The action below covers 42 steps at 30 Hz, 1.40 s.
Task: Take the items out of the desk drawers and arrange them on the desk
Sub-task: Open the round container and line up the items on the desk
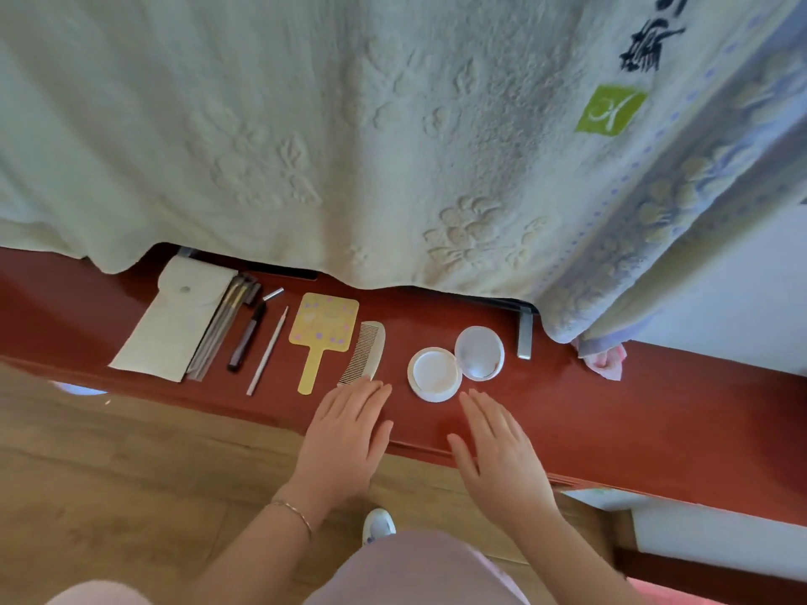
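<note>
Hovering flat over near edge of red bench, both hands released, fingers straight, gripping nothing. Left hand lying w/ fingertips just touching near end of white comb; right hand pointing fingertips at open round compact, just short of its white base. Taking compact as landmark: lying open, clear lid hinged up to its far right. Sitting left of compact, in order: comb, yellow hand mirror w/ handle toward near edge, thin white pencil, dark pen, clear sleeve of sticks, white snap pouch farthest left. Lying right of compact: grey metal bar, then pink cloth further right. Hanging behind compact, covering bench's far side: pale embossed towel. Showing below bench: wood floor, white shoe.
</note>
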Motion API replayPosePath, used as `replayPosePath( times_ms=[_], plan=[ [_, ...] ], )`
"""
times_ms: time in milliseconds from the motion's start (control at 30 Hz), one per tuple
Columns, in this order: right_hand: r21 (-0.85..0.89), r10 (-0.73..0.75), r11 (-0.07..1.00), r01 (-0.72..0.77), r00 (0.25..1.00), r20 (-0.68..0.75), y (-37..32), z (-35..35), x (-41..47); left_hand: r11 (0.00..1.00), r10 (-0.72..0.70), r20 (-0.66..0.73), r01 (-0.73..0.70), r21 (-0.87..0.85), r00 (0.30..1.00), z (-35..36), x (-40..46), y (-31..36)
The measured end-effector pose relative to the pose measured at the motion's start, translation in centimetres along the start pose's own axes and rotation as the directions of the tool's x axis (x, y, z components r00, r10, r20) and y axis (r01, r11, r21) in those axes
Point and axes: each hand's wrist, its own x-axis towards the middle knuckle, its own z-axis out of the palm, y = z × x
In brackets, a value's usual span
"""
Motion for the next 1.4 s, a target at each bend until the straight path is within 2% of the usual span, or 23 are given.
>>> replayPosePath(
  times_ms=[333,500,667,833,933,1067,1200,1400],
  plan=[
    [0.092,-0.012,0.996,0.010,1.000,0.017,-3.2,1.0,-5.6,0.999,-0.044,0.069,0.042,0.026,0.997,-4.4,-6.0,1.1],
    [0.101,0.000,0.995,-0.008,0.997,0.073,-4.9,1.5,-7.9,0.998,-0.050,0.074,0.048,0.033,0.996,-6.3,-7.8,0.7],
    [0.139,0.083,0.986,-0.092,0.994,0.073,-5.0,1.5,-6.9,0.998,-0.058,0.119,0.055,0.032,0.991,-6.3,-6.0,0.3],
    [0.194,0.190,0.962,-0.192,0.981,0.026,-4.9,1.2,-3.2,0.999,-0.009,0.189,0.002,0.038,0.982,-5.2,-2.3,-0.7],
    [0.277,0.321,0.914,-0.295,0.945,-0.053,-4.4,0.6,-0.8,0.994,0.077,0.262,-0.094,0.052,0.962,-4.8,0.4,-1.4],
    [0.374,0.496,0.824,-0.425,0.861,-0.112,-3.4,-0.7,2.4,0.976,0.200,0.345,-0.219,0.018,0.917,-3.7,4.5,-2.2],
    [0.424,0.622,0.729,-0.537,0.779,-0.082,-2.3,-1.6,5.0,0.969,0.229,0.407,-0.246,-0.012,0.884,-2.0,7.6,-2.4],
    [0.431,0.693,0.643,-0.633,0.720,0.023,-0.2,-1.8,7.7,0.962,0.257,0.443,-0.270,-0.035,0.859,1.6,10.4,-1.2]
  ],
)
